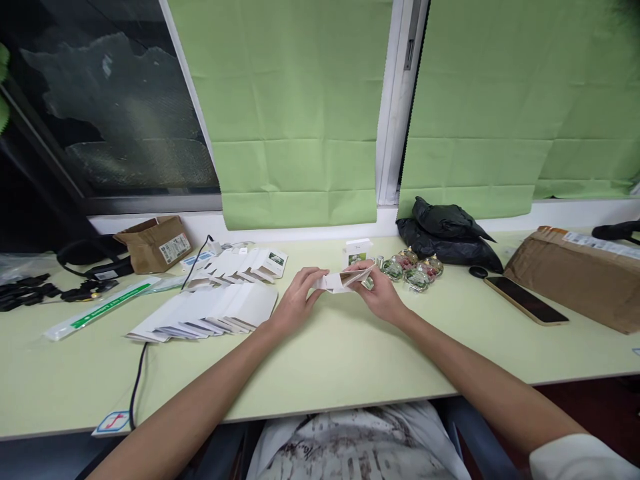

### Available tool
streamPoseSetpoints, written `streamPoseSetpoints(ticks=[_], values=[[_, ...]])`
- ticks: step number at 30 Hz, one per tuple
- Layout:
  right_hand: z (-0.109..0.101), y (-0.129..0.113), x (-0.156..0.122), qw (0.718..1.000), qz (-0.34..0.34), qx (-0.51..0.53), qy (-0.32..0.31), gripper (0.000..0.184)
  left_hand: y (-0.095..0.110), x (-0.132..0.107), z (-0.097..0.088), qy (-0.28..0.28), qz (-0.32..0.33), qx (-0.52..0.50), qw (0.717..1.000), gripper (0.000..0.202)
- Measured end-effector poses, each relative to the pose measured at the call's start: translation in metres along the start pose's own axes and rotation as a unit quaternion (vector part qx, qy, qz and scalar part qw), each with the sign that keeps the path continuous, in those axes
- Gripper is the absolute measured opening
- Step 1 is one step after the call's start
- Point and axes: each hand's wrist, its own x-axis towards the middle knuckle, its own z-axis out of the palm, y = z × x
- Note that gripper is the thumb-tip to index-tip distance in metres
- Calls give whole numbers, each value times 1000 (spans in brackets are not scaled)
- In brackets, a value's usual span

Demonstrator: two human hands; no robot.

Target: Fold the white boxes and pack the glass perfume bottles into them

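Between my two hands, above the middle of the table, is a small white cardboard box point(338, 283) with an end flap standing out. My left hand point(299, 300) pinches its left end between thumb and fingers. Around the right end, my right hand point(377, 291) grips the open-looking cardboard. Just behind stands another white box point(357, 250) with a green picture on it. To the right of my right hand lie several small clear-wrapped items point(415, 268) in green, red and gold. Flat white cartons point(215, 308) lie in an overlapping row left of my left hand.
More white boxes point(245, 263) sit behind the flat cartons. At the left are an open brown carton point(155, 245), a black cable point(137, 383) and a green-striped plastic sleeve point(107, 307). Black plastic bags point(445, 233), a phone point(526, 300) and a large brown box point(575, 277) lie right.
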Motion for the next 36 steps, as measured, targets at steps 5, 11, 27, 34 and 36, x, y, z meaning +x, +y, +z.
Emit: streamPoseSetpoints(ticks=[5,11,27,34,36], values=[[0,4,0,999,25,19,8,34,3,1,0,6,-22,-23,999,41],[-5,0,-5,999,-15,29,2,41,6,3,0,8,-25,-26,999,41],[-7,-15,-1,985,-124,-107,62,37,3,3,-2,36,9,-29,999,41],[-5,-7,-1,986,-124,-81,74,28,3,3,-2,23,-4,-57,998,43],[-5,-8,-1,986,-120,-86,78,27,3,2,-2,22,-3,-60,998,43]])
